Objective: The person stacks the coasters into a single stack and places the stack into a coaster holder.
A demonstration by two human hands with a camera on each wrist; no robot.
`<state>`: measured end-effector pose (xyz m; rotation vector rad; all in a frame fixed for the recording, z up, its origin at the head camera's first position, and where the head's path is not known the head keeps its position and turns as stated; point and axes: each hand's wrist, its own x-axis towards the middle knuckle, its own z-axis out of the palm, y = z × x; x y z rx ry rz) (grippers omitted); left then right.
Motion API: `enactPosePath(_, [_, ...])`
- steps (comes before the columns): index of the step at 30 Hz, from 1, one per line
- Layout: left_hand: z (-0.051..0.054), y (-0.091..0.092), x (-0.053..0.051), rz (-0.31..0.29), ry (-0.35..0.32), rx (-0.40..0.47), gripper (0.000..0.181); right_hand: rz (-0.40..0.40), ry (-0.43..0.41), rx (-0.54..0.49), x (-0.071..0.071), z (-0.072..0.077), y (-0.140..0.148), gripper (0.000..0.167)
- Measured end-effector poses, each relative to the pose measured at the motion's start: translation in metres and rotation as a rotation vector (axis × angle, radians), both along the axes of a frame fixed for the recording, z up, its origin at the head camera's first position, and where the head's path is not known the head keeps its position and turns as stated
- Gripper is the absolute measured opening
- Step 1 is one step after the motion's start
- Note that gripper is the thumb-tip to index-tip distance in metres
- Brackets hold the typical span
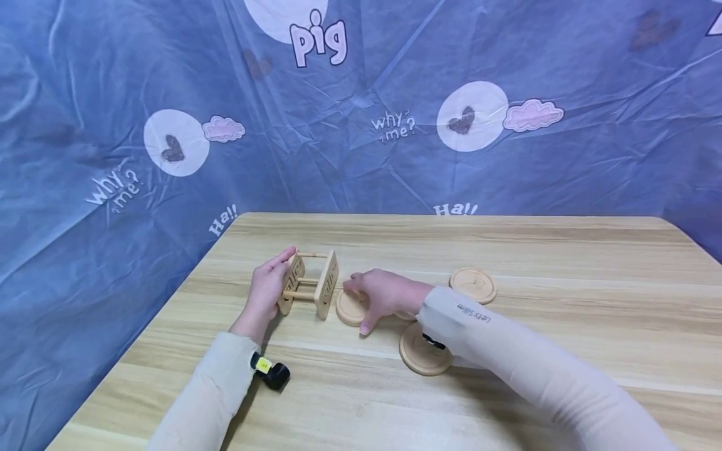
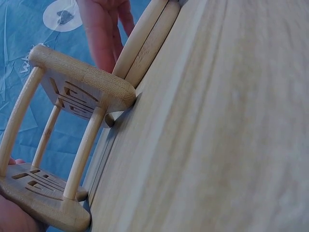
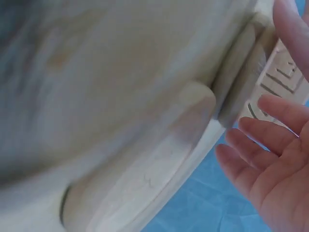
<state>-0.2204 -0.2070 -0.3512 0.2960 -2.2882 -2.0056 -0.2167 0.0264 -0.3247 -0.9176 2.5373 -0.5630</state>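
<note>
A wooden rack (image 1: 327,285) of two cut-out panels joined by rods stands on the table. My left hand (image 1: 264,289) holds its left panel, fingers along the outer face; in the left wrist view the hand (image 2: 14,215) is at the lower left corner. Beside the right panel lie two stacked round wooden discs (image 2: 149,48). Over this stack (image 1: 350,308) my right hand (image 1: 386,293) is spread, thumb towards the front edge and fingers at the back. The right wrist view shows the hand (image 3: 280,164) with fingers apart near the stack (image 3: 244,72).
One disc (image 1: 423,352) lies below my right wrist, another (image 1: 474,285) farther back to the right. Part of a further disc (image 1: 405,315) shows beneath the right wrist. A patterned blue cloth (image 1: 350,156) hangs behind the wooden table (image 1: 350,401).
</note>
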Motion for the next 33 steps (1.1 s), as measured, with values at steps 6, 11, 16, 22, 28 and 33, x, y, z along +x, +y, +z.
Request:
enactPosePath(6, [0.001,0.002,0.0,0.0,0.0,-0.003,0.039,-0.037,0.039,-0.009,-0.005,0.015,0.016,0.096])
enactPosePath(11, [0.002,0.002,0.0,-0.003,-0.001,0.008,0.038,-0.05,0.084,0.001,-0.012,0.031,0.033,0.094])
enactPosePath(16, [0.001,0.002,0.0,0.0,-0.003,0.005,0.039,-0.027,0.132,-0.023,-0.017,0.039,0.057,0.092])
enactPosePath(22, [0.002,0.002,0.001,-0.002,0.004,-0.009,0.039,-0.076,0.146,-0.052,-0.019,0.035,0.09,0.09])
enactPosePath(28, [0.003,0.001,0.001,-0.004,0.007,-0.016,0.039,-0.151,0.153,-0.048,-0.021,0.026,0.121,0.089])
enactPosePath(33, [0.001,0.001,0.0,-0.006,0.013,-0.008,0.039,-0.201,0.162,-0.038,-0.021,0.022,0.138,0.088])
